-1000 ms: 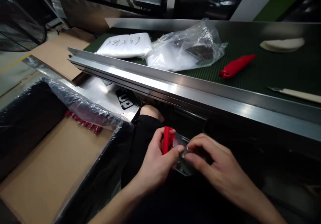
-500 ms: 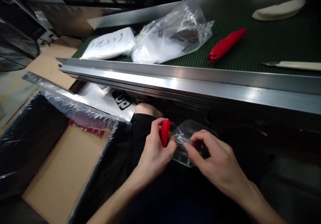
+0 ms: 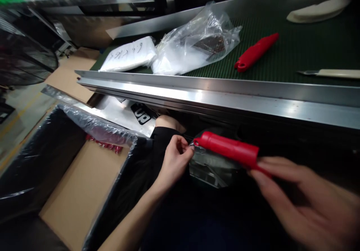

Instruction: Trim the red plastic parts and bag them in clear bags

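Right grip (image 3: pixel 305 196) is closing fingertips and thumb on the far end of the long red piece (image 3: pixel 230 148); that hand is blurring a bit. Holed end is pointing at the left grip (image 3: pixel 174 161), sitting just beside its fingertips. Left grip is pinching what's looking like an edge of clear film (image 3: pixel 215 165), which is hanging between the grips, under the piece. Can't tell whether the piece is touching it.

Step in hand, my judgement: I'm bringing red piece and film together, holed end nearest the film edge. Next move is calling for a steady left pinch and a lined-up holed end; thin film could be slipping or creasing.

Ahead of the right grip, a second red piece (image 3: pixel 257 52) is lying on the green ridged counter (image 3: pixel 289 58), knife (image 3: pixel 337 72) to its right. Ahead of the left grip, a white bundle (image 3: pixel 129 54) is sitting beside a clear bag (image 3: pixel 194 47). Left of the left grip, a lined box (image 3: pixel 80 187) is holding small red items (image 3: pixel 104 144) near its far edge.
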The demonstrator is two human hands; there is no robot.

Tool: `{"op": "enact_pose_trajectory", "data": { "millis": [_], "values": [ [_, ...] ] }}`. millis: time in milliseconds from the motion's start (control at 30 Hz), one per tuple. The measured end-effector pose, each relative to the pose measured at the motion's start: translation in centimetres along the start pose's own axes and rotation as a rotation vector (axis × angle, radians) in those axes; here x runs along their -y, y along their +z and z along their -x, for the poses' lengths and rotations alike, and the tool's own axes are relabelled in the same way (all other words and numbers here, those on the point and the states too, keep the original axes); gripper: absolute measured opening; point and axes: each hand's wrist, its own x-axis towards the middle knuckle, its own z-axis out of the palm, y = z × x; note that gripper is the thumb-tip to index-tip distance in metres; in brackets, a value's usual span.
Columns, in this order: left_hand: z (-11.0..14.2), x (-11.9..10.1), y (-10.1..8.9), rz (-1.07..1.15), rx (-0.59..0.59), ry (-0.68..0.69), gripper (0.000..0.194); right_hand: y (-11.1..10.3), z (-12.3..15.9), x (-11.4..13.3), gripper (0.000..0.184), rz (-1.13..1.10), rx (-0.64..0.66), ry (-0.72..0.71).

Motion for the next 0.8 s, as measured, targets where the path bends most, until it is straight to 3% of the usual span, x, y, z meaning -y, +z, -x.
{"op": "enact_pose_trajectory", "data": {
  "millis": [133, 333, 533, 633, 700, 800],
  "values": [
    [-0.1, -0.3, 0.4, 0.107, 0.020, -0.101, 0.019, 0.6, 1.1, -0.3, 0.032, 0.055, 0.070, -0.319],
    [0.4, -0.4, 0.7, 0.262, 0.082, -0.172, 0.031, 1.6, 0.8, -0.6, 0.030, 0.074, 0.159, -0.462],
    [0.9, -0.2, 0.6, 0.108, 0.084, 0.006, 0.021, 2.1, 1.5, -1.5, 0.032, 0.227, 0.300, -0.594],
    [1.6, 0.5, 1.2, 0.008, 0.018, 0.149, 0.016, 2.8, 1.9, -1.6, 0.024, 0.269, 0.236, -0.545],
    [2.1, 1.3, 1.8, -0.019, -0.043, 0.233, 0.013, 3.6, 1.9, -1.1, 0.019, 0.220, 0.106, -0.472],
    [2.7, 2.6, 2.7, -0.043, -0.130, 0.323, 0.009, 5.4, 1.9, 0.5, 0.019, 0.053, -0.160, -0.185]
  ]
}}
